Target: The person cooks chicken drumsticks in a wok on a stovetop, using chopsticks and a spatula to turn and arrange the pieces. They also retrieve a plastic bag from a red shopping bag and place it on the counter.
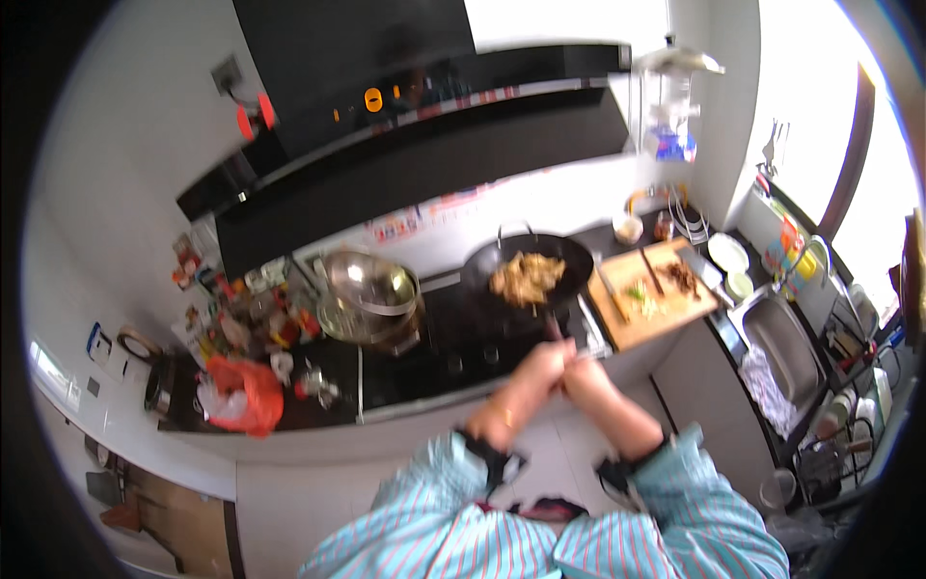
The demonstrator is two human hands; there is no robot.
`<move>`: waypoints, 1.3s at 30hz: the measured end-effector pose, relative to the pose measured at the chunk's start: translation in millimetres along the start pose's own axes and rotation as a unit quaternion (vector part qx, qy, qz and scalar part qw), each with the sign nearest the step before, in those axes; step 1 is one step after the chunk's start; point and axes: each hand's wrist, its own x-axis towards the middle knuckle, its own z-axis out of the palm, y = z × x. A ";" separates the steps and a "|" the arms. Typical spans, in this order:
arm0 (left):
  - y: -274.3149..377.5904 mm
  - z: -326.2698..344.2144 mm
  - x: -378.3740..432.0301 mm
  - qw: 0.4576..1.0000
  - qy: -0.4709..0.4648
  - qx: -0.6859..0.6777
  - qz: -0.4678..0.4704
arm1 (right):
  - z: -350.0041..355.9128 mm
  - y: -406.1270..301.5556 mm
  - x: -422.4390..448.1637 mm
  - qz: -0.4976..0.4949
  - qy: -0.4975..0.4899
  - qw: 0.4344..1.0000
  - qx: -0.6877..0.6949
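A black wok (579,264) sits over the cooktop (448,326) with a heap of light brown cooked food (528,279) in it. Its handle (553,327) points towards me. My left hand (544,364) is closed round the end of that handle. Pressed up against it, my right hand (584,378) also grips the handle; the fingers of both overlap and blur, so the exact hold is partly hidden. Just right of the wok, a wooden cutting board (615,329) bears a knife (613,293), a cleaver (700,268), chopped pale pieces (646,307) and dark shreds (680,276).
Left of the wok stands a metal pan with a shiny lid (372,282). Bottles and jars (264,311) crowd the counter beyond, near a red plastic bag (249,394). A range hood (434,137) hangs overhead. At right are a sink (781,347) and a cloth (765,391).
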 end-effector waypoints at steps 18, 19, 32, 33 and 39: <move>-40.9 24.4 -17.6 0.997 0.066 -0.017 -0.038 | -13.8 -1.2 -72.5 0.001 -0.018 0.989 0.145; -56.2 22.3 -22.2 0.996 0.076 -0.031 -0.033 | -9.8 8.5 -77.6 -0.025 -0.016 0.992 0.121; -58.3 -3.4 16.8 0.998 0.021 0.031 -0.058 | -7.3 12.0 -10.5 -0.029 -0.027 0.998 0.054; -53.3 -14.9 17.3 0.998 0.033 -0.015 -0.054 | -3.1 3.5 -36.6 0.006 -0.026 0.997 0.075; -48.4 -1.8 25.9 0.998 0.001 0.049 -0.040 | -11.7 5.8 -43.9 -0.005 -0.051 0.995 0.087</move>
